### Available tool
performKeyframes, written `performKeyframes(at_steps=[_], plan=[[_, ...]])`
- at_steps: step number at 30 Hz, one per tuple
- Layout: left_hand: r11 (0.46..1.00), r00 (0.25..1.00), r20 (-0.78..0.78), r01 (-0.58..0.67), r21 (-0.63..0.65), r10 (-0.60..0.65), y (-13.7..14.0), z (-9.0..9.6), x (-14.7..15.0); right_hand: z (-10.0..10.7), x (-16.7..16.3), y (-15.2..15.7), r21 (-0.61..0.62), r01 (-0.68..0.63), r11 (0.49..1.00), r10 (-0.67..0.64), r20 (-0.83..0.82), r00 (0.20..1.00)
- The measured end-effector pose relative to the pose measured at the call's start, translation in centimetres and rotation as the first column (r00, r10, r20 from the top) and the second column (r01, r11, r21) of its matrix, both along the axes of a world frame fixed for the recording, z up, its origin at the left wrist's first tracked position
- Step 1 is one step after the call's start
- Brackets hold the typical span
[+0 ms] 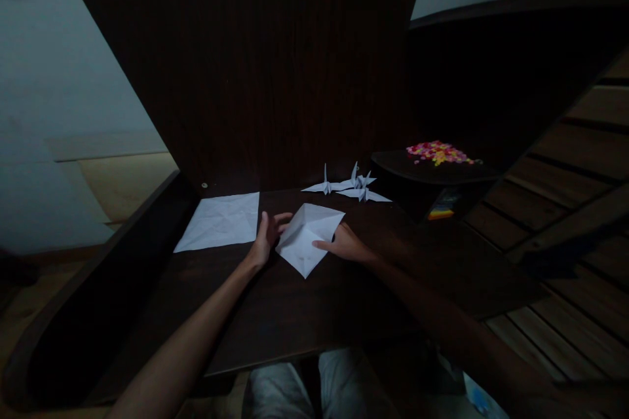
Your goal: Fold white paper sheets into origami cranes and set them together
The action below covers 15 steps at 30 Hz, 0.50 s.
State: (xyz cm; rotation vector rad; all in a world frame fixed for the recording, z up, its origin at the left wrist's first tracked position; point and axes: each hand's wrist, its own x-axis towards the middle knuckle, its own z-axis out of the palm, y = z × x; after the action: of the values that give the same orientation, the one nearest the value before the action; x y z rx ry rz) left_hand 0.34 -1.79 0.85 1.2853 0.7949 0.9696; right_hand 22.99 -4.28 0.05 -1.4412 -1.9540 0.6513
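A folded white sheet of origami paper (308, 236), roughly diamond-shaped with one point toward me, is held just over the desk. My right hand (348, 243) grips its right side, thumb on top and the other fingers hidden underneath. At the left edge is my left hand (268, 236), thumb raised and fingers stretched toward the paper; whether the fingertips touch it I cannot tell. A creased flat white sheet (219, 221) lies left of that hand. Behind the folded paper, white folded paper cranes (361, 193) sit close together.
The dark wooden desk (275, 321) has a tall back panel (255, 65) and a raised left side edge (93, 281). On a small corner shelf (393, 167) at right lies a heap of small pink, red and yellow pieces (439, 152). Below it is a yellow-orange item (440, 215).
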Motion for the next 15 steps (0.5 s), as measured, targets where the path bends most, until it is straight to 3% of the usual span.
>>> performKeyframes(at_steps=[4, 15], plan=[[0.996, 0.997, 0.026, 0.075, -0.055, -0.073, -0.1, 0.1, 0.0, -0.2, 0.1, 0.1, 0.000, -0.021, 1.000, 0.021, 0.015, 1.000], [0.995, 0.987, -0.137, 0.092, 0.029, -0.088, 0.3, -1.0, -0.4, -0.1, 0.0, 0.0, -0.004, 0.015, 1.000, -0.015, 0.014, 1.000]])
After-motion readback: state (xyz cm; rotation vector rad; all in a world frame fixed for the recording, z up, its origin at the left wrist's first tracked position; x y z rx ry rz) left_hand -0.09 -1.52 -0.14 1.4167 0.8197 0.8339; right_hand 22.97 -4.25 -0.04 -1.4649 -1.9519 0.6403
